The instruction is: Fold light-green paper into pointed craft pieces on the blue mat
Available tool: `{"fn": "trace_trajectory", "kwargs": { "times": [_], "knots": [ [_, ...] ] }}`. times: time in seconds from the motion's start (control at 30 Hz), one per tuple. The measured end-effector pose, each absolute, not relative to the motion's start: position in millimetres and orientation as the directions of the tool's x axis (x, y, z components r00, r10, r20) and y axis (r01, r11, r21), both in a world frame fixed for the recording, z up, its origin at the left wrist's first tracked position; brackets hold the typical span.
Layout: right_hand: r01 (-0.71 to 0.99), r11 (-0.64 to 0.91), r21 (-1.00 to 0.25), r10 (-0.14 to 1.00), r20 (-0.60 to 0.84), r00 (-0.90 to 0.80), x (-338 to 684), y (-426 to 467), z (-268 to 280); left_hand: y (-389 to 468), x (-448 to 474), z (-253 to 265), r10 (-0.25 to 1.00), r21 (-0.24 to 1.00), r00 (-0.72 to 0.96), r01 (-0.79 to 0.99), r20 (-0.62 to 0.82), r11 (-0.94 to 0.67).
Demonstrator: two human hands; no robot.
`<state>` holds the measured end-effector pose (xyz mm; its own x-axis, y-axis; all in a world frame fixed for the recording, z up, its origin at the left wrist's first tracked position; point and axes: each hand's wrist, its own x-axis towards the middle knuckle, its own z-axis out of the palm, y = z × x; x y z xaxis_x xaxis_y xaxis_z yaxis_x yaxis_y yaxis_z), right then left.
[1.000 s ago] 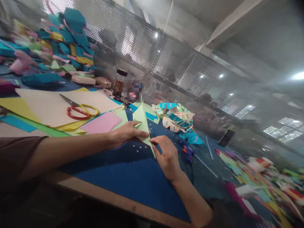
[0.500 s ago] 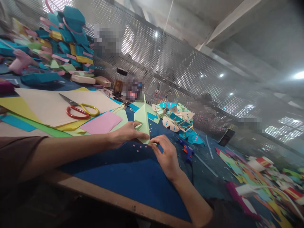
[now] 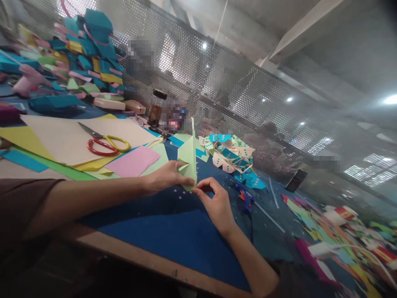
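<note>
Nearest, the worktop's wooden front edge (image 3: 149, 261) runs aslant below the forearms, and between it and the hands the worktop (image 3: 161, 238) lies as bare blue surface, giving both wrists open room to draw back or swing. Past that, the folded green paper (image 3: 187, 155) stands on end, held just above the worktop among a few tiny pink squares (image 3: 180, 197). The left hand (image 3: 167, 174) has its grip closed on the paper's folds, thumb on the near face; the right hand (image 3: 218, 205) pinches the lower corner between thumb and fingertip, its other fingers curled. The step in hand looks like creasing or shaping that corner; the next move seems to call for a steady left grip while the right presses along the edge without skewing the folds. To the left, a pink sheet (image 3: 135, 161) lies near the left wrist and scissors (image 3: 105, 138) rest beyond it on the cream sheet (image 3: 66, 138), so sideways room there is tighter. To the right, a glue gun (image 3: 246, 201) lies near the right hand, limiting an outward sweep. Farther off, a heap of dotted paper pieces (image 3: 229, 153) sits behind the hands, then a lidded jar (image 3: 156, 109) before the mesh screen (image 3: 242, 93).
</note>
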<state>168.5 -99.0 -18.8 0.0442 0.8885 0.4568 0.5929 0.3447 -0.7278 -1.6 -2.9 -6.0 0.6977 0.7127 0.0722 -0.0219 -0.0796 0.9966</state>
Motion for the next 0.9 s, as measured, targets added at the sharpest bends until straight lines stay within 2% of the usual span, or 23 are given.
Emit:
{"fn": "trace_trajectory", "kwargs": {
  "times": [0.27, 0.4, 0.5, 0.6, 0.7, 0.9],
  "knots": [
    [0.501, 0.196, -0.843, 0.947, 0.296, 0.127, 169.7, -96.1, -19.1, 0.5, -1.3, -10.2, 0.700, 0.976, 0.702, 0.029, 0.133, -0.216],
    [0.513, 0.207, -0.833, 0.945, 0.305, 0.114, 170.1, -95.6, -19.0, 0.1, -1.0, -10.0, 0.698, 0.975, 0.701, 0.019, 0.144, -0.220],
    [0.534, 0.254, -0.806, 0.933, 0.349, 0.084, 170.6, -95.7, -19.5, 0.0, -0.7, -8.9, 0.714, 0.988, 0.689, -0.013, 0.122, -0.156],
    [0.574, 0.331, -0.749, 0.904, 0.426, 0.034, 171.7, -96.6, -20.8, 1.1, -0.4, -8.7, 0.740, 0.998, 0.670, -0.052, 0.058, -0.030],
    [0.665, 0.416, -0.620, 0.850, 0.524, -0.043, 172.9, -97.9, -22.1, 2.9, -0.4, -10.4, 0.743, 0.994, 0.669, -0.090, 0.018, 0.057],
    [0.759, 0.514, -0.399, 0.757, 0.627, -0.184, 174.9, -99.8, -21.9, 2.3, 0.1, -11.3, 0.716, 0.992, 0.698, -0.082, -0.010, 0.093]
  ]
}}
